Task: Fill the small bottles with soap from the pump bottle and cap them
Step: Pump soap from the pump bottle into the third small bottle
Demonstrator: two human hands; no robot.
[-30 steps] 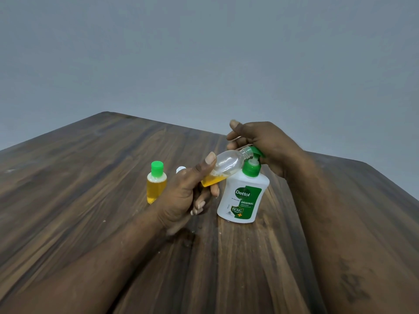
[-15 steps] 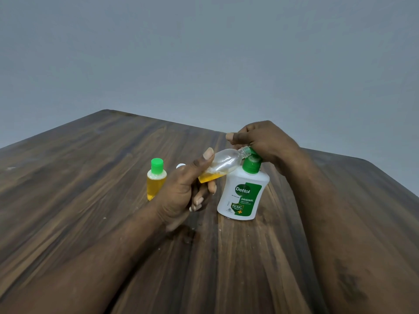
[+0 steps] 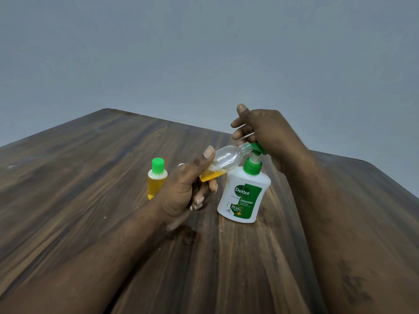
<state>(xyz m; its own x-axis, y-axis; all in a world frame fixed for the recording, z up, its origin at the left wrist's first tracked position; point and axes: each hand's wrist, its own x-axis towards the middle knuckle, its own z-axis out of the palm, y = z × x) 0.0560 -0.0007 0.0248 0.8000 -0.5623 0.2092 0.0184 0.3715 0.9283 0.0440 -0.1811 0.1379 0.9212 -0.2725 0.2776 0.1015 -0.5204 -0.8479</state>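
The dark, streaky wooden table is filling the whole near floor of the view, with both bare forearms reaching out over it. A little further in, the left hand is gripping a small clear bottle by its base, thumb lying along the top and fingers curled underneath. It is holding the bottle tilted, neck raised towards the right, with yellow soap pooling in the low end near the fingers. Just beside that hand, the white Dettol pump bottle is standing upright on the wood. The small bottle's open mouth is meeting the tip of the green pump head, whose stem is showing raised. The right hand is lying over the back of that pump head, fingers spread loosely and thumb lifted, closing on nothing. Left of the left hand, a second small bottle, full of yellow soap and wearing a green cap, is standing on the table. Beyond the far corner, a plain grey-blue wall is taking up everything else.
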